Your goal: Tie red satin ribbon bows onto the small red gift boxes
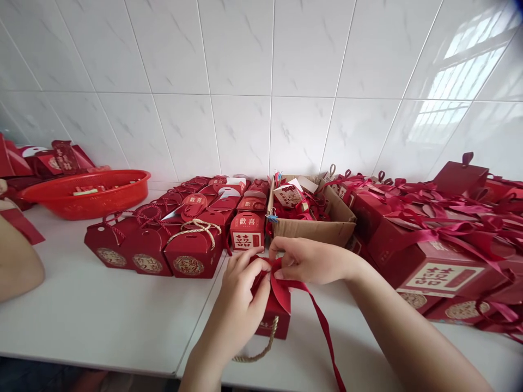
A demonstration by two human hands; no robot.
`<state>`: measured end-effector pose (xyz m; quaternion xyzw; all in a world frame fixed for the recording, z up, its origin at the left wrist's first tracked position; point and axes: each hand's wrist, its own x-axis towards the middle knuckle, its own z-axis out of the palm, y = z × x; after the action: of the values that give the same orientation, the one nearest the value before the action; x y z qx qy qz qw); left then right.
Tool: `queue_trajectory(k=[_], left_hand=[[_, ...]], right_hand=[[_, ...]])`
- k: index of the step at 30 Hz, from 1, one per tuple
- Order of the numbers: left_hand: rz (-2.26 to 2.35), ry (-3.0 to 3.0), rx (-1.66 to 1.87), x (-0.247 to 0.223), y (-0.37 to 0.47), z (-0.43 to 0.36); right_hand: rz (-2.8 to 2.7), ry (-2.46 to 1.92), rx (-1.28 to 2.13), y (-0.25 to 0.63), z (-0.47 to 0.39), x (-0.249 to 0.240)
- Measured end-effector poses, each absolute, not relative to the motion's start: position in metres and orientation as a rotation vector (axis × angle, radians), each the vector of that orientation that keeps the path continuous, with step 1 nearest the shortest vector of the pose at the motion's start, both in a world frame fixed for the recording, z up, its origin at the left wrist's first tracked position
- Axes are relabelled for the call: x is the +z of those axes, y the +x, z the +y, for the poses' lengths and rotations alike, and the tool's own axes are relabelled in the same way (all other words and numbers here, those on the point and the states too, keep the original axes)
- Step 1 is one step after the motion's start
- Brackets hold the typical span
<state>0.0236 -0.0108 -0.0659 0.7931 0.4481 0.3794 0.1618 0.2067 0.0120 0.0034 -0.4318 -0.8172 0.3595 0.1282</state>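
A small red gift box stands on the white table in front of me, with a twisted cord handle hanging at its near side. My left hand is closed at the top of the box, thumb and fingers pinched on the red ribbon. From the right, my right hand pinches the same red ribbon, whose long tail hangs down to the table's front. Both sets of fingertips nearly meet over the box's top flaps. The exact ribbon crossing is hidden by the fingers.
Rows of red gift boxes stand left of centre. A cardboard box holds ribbons and cards. Ribboned boxes are stacked at right. A red basin sits at left, near another person's arm. A tiled wall closes the back.
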Motion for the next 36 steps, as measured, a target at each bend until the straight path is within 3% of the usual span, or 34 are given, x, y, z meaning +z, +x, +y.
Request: queue_trajectory(k=[8, 19, 26, 33, 36], left_hand=[[1.253, 2.155, 1.196, -0.062, 0.026, -0.01], [1.22, 1.768, 1.467, -0.055, 0.022, -0.015], [1.464, 2.073, 1.21, -0.054, 0.001, -0.016], [1.534, 2.253, 0.875, -0.055, -0.008, -0.024], [1.537, 2.284, 0.883, -0.056, -0.01, -0.026]], right_hand=[[-2.43, -1.278, 0.892, 0.215, 0.012, 0.007], [-2.31, -0.979, 1.074, 0.211, 0.023, 0.001], [-1.934, -0.825, 1.051, 0.223, 0.009, 0.019], [-1.487, -0.693, 0.618, 0.243, -0.006, 0.032], [-1.367, -0.713, 0.464, 0.255, -0.007, 0.036]])
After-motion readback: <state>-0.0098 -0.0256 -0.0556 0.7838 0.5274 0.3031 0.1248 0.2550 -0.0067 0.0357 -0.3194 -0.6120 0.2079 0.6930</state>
